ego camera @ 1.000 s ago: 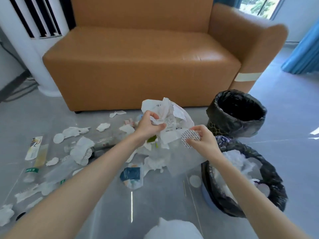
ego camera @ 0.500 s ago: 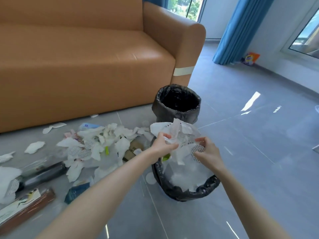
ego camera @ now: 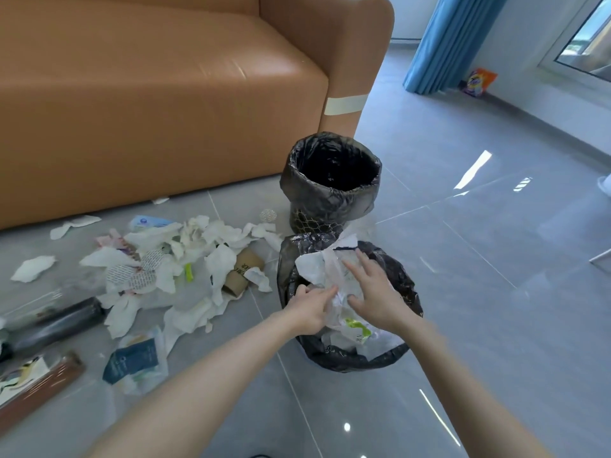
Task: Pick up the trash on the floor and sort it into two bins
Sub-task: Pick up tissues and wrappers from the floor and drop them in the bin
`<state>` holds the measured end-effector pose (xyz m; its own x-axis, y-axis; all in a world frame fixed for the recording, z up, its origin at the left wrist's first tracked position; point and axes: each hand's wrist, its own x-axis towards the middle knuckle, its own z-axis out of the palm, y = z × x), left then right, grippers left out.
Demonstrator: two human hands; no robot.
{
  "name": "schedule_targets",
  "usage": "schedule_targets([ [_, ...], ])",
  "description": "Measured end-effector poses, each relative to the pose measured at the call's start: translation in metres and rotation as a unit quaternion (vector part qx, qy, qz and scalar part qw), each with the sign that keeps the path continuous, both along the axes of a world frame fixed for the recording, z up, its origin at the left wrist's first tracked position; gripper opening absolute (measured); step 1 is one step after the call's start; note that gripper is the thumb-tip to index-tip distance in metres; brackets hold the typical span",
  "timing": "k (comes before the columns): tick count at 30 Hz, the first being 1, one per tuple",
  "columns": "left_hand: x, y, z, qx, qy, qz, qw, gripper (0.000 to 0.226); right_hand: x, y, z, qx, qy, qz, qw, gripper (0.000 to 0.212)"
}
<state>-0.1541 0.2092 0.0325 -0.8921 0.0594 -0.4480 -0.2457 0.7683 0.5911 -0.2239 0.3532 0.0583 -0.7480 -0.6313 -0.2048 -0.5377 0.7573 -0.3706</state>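
Observation:
A bundle of crumpled white paper and clear plastic (ego camera: 325, 272) sits in the mouth of the near black-lined bin (ego camera: 408, 292). My left hand (ego camera: 310, 307) touches its left side with fingers pointing into it. Flat on top of the bundle lies my right hand (ego camera: 372, 292), its fingers spread and pressing down. The far black-lined bin (ego camera: 330, 190) stands just behind, dark inside. A heap of white tissue scraps (ego camera: 185, 256) lies on the floor to the left of the bins.
The orange sofa (ego camera: 165, 94) runs along the back. Among the floor litter lie a cardboard tube (ego camera: 243, 272), a dark bottle (ego camera: 56, 322), a blue packet (ego camera: 132, 361) and a brown wrapper (ego camera: 39, 388). Bare grey tiles stretch to the right, towards a blue curtain (ego camera: 446, 41).
Both hands have lowered the paper and plastic bundle into the near bin. My right hand went from pinching it to pressing flat on top. The view has swung right and down.

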Motion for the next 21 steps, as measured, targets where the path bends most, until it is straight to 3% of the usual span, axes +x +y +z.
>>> schedule_targets([
  [2,0.004,-0.001,-0.005,-0.062,0.024,-0.029,0.997,0.064,-0.001,-0.005,-0.010,0.022,-0.067,0.021,0.997,0.083],
  [5,0.008,-0.005,-0.011,-0.158,0.063,-0.063,0.983,0.055,-0.004,-0.009,-0.026,0.045,-0.096,0.017,0.994,0.096],
  [13,0.015,-0.022,-0.021,-0.210,0.140,-0.037,0.967,0.034,-0.011,-0.024,-0.052,0.098,-0.119,0.026,0.988,0.101],
  [21,0.019,-0.046,-0.023,-0.174,0.095,-0.022,0.980,0.071,-0.015,-0.037,-0.092,0.201,-0.145,0.046,0.968,0.088],
])
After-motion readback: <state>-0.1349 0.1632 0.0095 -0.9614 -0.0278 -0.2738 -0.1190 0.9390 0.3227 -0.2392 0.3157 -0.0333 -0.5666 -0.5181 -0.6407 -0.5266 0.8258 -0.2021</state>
